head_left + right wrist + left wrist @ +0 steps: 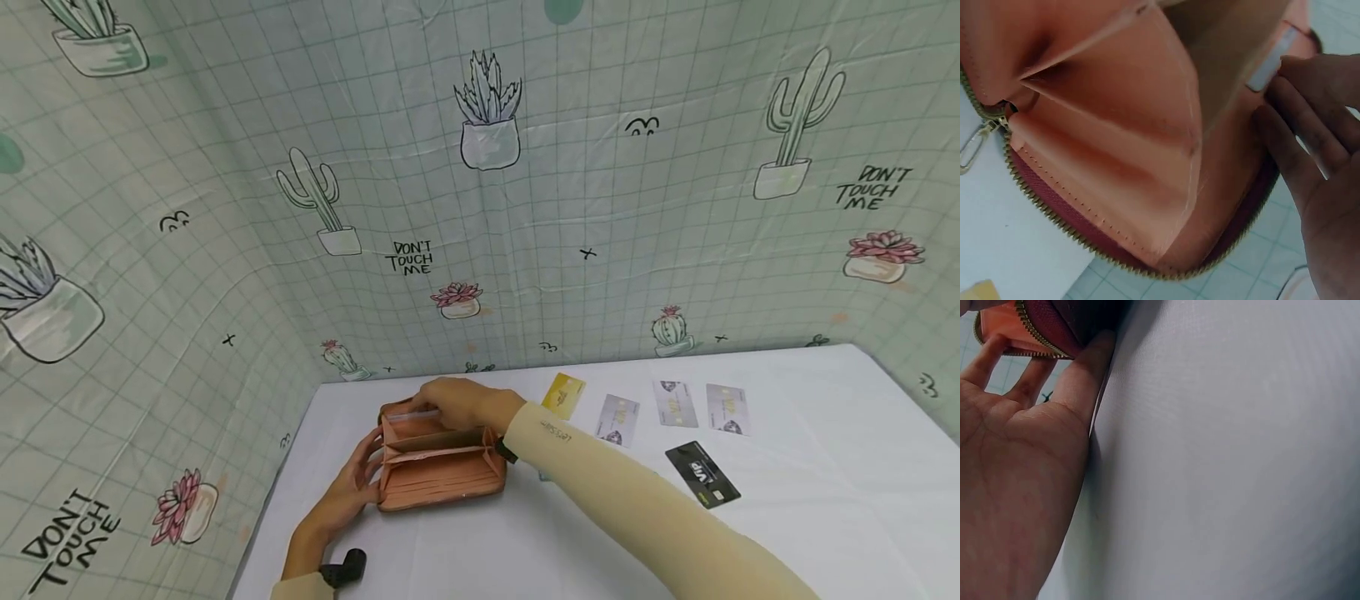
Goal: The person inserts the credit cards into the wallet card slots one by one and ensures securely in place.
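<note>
An orange-pink zip-around wallet (pixel 442 479) lies spread on the white table, its pleated compartments and card slots facing up. At its left end, my left hand (pixel 348 492) grips the edge, with the thumb low by the tabletop and the fingers spread along the zip side. My right hand (pixel 465 403) reaches over the far panel. There its fingertips hold a pale card (pixel 1270 61), seen as a narrow strip at the inner panel; the rest of the card is hidden. Brass zipper teeth (pixel 1063 225) run around the wallet's rim.
Right of the wallet lie a gold card (pixel 562 395), several silver cards (pixel 618 419) and a black VIP card (pixel 703 474). A bluish edge (pixel 544 477) peeks out beneath my right sleeve. Behind the table (pixel 817 417) hangs a cactus-print cloth (pixel 555 208).
</note>
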`<control>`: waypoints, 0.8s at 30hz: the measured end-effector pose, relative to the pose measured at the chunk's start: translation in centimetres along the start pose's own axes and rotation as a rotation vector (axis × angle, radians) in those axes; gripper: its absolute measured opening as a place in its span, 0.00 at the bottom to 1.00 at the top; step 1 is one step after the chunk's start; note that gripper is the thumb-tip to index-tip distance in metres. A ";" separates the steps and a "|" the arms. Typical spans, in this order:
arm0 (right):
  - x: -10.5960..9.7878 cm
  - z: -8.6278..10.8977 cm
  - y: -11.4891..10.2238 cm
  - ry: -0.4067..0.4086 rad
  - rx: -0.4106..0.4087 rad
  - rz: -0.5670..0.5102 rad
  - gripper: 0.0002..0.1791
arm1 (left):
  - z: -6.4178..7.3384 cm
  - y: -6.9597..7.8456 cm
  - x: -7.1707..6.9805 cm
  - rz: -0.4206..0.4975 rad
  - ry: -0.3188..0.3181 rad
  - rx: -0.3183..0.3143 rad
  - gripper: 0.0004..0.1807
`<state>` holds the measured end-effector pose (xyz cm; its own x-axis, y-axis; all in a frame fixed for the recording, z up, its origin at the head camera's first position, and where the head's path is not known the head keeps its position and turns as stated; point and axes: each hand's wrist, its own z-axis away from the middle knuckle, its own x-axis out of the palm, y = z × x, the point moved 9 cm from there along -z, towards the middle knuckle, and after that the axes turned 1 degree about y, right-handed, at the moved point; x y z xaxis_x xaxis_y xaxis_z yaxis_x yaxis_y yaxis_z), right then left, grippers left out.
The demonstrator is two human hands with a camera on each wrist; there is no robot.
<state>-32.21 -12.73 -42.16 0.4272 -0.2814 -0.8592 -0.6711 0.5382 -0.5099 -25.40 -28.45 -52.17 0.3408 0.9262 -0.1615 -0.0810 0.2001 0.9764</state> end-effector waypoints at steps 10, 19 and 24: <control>-3.8 5.4 1.4 0.234 -0.093 -0.174 0.20 | 0.0 0.0 0.0 -0.008 0.006 0.019 0.59; -6.1 12.3 5.4 0.434 -0.006 -0.246 0.18 | -0.1 0.1 -0.1 -0.036 0.022 -0.003 0.60; -6.7 16.2 8.6 0.521 0.125 -0.291 0.18 | -0.1 0.1 -0.1 -0.036 0.028 0.001 0.60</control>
<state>-31.07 6.65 -40.11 0.2082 -0.7660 -0.6082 -0.4815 0.4610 -0.7454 -25.53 -28.46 -52.03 0.3172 0.9269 -0.2006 -0.0682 0.2333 0.9700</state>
